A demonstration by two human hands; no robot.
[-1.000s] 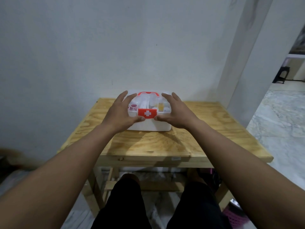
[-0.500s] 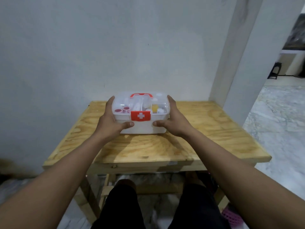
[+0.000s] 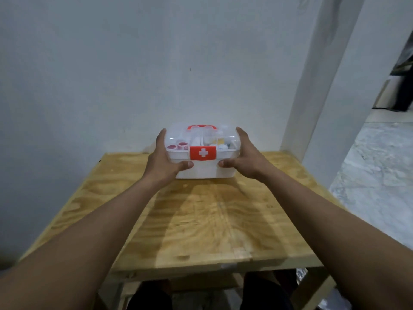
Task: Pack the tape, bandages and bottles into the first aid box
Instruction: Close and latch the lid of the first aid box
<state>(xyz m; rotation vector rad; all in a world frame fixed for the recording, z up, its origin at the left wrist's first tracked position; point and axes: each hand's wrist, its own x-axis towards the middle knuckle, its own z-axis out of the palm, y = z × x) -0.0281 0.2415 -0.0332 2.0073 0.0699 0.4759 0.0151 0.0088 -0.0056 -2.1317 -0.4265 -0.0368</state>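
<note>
Now the left hand [image 3: 166, 161] and right hand [image 3: 244, 158] clasp the short ends of the closed first aid box [image 3: 202, 168], its long axis crosswise on the worktop [image 3: 201, 220].

White first aid box [image 3: 202, 170], red latch [image 3: 203, 153] white cross; tan wood-grain table [image 3: 201, 231].

The first aid box [image 3: 202, 168] sits, seemingly, at the table's [image 3: 201, 231] far edge, between left hand [image 3: 164, 163] and right hand [image 3: 245, 159].

Wooden table [image 3: 201, 224] bears the first aid box [image 3: 202, 168].
</note>
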